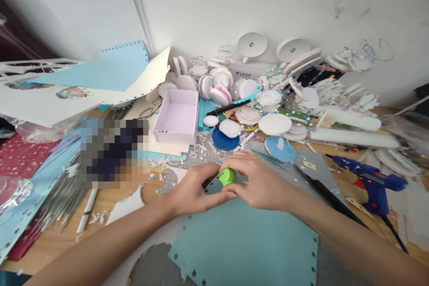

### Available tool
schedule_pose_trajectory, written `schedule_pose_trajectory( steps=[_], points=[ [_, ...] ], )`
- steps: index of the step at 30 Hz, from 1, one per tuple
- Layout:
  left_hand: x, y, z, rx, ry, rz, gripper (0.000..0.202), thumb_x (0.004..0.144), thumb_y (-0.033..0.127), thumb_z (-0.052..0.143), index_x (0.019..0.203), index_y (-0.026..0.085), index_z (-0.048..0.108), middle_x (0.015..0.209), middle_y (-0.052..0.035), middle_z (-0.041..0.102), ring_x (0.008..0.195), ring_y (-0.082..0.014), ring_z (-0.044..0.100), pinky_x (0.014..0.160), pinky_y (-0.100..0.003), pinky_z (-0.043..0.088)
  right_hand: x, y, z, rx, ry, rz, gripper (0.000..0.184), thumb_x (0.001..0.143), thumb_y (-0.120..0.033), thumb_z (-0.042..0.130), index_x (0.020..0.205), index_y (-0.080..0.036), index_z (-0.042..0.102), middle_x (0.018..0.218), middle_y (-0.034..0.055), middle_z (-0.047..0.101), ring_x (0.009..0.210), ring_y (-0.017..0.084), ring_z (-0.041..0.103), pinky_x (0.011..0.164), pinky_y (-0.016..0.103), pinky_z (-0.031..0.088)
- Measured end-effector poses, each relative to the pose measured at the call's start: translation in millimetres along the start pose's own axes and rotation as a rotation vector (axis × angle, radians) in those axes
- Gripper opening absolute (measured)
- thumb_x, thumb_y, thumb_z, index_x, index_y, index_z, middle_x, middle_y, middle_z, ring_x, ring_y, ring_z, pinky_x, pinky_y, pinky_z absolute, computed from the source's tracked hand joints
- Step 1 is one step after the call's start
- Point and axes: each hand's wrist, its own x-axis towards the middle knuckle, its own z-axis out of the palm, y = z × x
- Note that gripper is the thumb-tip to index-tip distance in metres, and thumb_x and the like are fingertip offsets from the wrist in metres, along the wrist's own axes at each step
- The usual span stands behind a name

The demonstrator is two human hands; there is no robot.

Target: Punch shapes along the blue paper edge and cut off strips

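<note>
A small lime-green craft paper punch (228, 177) sits between my hands at the far edge of a teal-blue sheet of paper (248, 237). My right hand (259, 178) is closed around the punch from the right, its fingers curled over the far side and the thumb near the front. From the left, my left hand (201, 190) pinches the same punch, thumb stretched along its front. Small star- or flower-shaped holes run along the sheet's left and right borders. My fingers hide the paper's edge inside the punch.
A blue glue gun (372, 183) lies right, beside a black-handled tool (335, 201). Behind stand a pale lilac open box (177, 118) and a heap of white foam discs (275, 124). Metal wires (63, 201), a white marker (87, 210) and a punched light-blue sheet (100, 73) are left.
</note>
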Motion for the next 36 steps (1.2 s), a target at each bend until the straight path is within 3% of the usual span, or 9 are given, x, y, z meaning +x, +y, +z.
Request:
schedule_pose_trajectory(
  steps=[3,9,14,18,21,24,29,32,36],
  points=[
    [1.3,0.8,-2.3,0.012,-0.037,-0.044,0.038,0.077,0.051,0.065,0.079,0.015,0.055,0.065,0.0039,0.044,0.058,-0.0103,0.039,0.052,-0.021,0.029,-0.5,1.7,-5.3,-0.039,0.033,0.021,0.016,0.072,-0.013,0.069,0.084,-0.018,0.059,0.086,0.0025,0.065,0.084,0.020,0.055,0.077,0.034,0.038],
    [-1.7,-1.1,-1.0,0.024,-0.069,-0.071,0.034,0.091,0.032,0.047,0.061,0.014,0.050,0.057,0.0045,0.038,0.056,-0.0091,0.036,0.052,-0.021,0.029,-4.8,7.0,-16.3,-0.094,0.049,0.020,0.021,0.075,-0.023,0.071,0.092,-0.018,0.060,0.087,0.0048,0.064,0.085,0.022,0.056,0.079,0.036,0.042],
    [-2.6,-3.6,-0.7,-0.070,-0.073,-0.106,0.033,0.091,0.035,0.047,0.067,0.013,0.057,0.061,0.0023,0.047,0.058,-0.0099,0.040,0.054,-0.021,0.033,-9.6,11.2,-18.8,-0.074,0.018,0.039,0.022,0.074,-0.023,0.072,0.090,-0.019,0.058,0.093,0.0055,0.065,0.091,0.023,0.057,0.080,0.036,0.042],
    [-1.3,0.9,-2.7,-0.037,-0.068,-0.108,0.030,0.088,0.031,0.050,0.065,0.013,0.056,0.059,0.0030,0.045,0.057,-0.0099,0.040,0.054,-0.022,0.033,-10.5,9.2,-17.4,-0.084,0.007,0.039,0.017,0.075,-0.021,0.071,0.083,-0.018,0.057,0.083,0.0031,0.063,0.082,0.020,0.055,0.076,0.034,0.040],
    [0.1,6.8,-6.0,-0.009,-0.058,-0.115,0.018,0.076,0.028,0.061,0.088,0.014,0.062,0.074,0.0002,0.059,0.065,-0.0130,0.049,0.059,-0.023,0.039,-8.9,5.0,-16.3,-0.087,-0.018,0.015,0.013,0.075,-0.019,0.070,0.080,-0.019,0.057,0.081,0.0021,0.063,0.081,0.020,0.054,0.075,0.034,0.037],
    [0.1,10.8,-9.6,-0.013,-0.094,-0.080,0.043,0.067,0.026,0.068,0.108,0.016,0.059,0.091,-0.0032,0.065,0.074,-0.0168,0.057,0.064,-0.026,0.044,-5.7,1.2,-14.3,-0.071,-0.044,-0.005,0.013,0.075,-0.019,0.069,0.080,-0.019,0.058,0.083,0.0020,0.065,0.083,0.020,0.054,0.075,0.034,0.035],
    [-2.9,10.7,-11.1,0.061,-0.089,-0.017,0.040,0.070,0.045,0.072,0.094,0.015,0.061,0.083,-0.0043,0.065,0.073,-0.0186,0.058,0.065,-0.028,0.044,-1.0,-3.7,-6.8,-0.067,-0.073,-0.016,0.013,0.072,-0.015,0.067,0.076,-0.019,0.055,0.079,0.0016,0.064,0.081,0.020,0.054,0.075,0.034,0.033],
    [-4.2,8.5,-10.6,0.086,-0.089,0.026,0.031,0.082,0.044,0.062,0.087,0.014,0.062,0.075,-0.0046,0.064,0.068,-0.0173,0.057,0.061,-0.027,0.042,0.2,-6.7,-2.7,-0.079,-0.072,-0.030,0.016,0.067,-0.008,0.063,0.074,-0.018,0.053,0.075,0.0010,0.062,0.078,0.019,0.052,0.074,0.034,0.032],
    [-3.7,7.3,-13.7,0.085,-0.085,0.046,0.031,0.083,0.044,0.061,0.090,0.014,0.062,0.077,-0.0052,0.065,0.068,-0.0172,0.058,0.062,-0.027,0.043,2.6,-8.0,-2.1,-0.057,-0.060,-0.024,0.017,0.067,-0.006,0.062,0.074,-0.018,0.052,0.074,-0.0002,0.061,0.077,0.018,0.052,0.075,0.033,0.032]
  ],
)
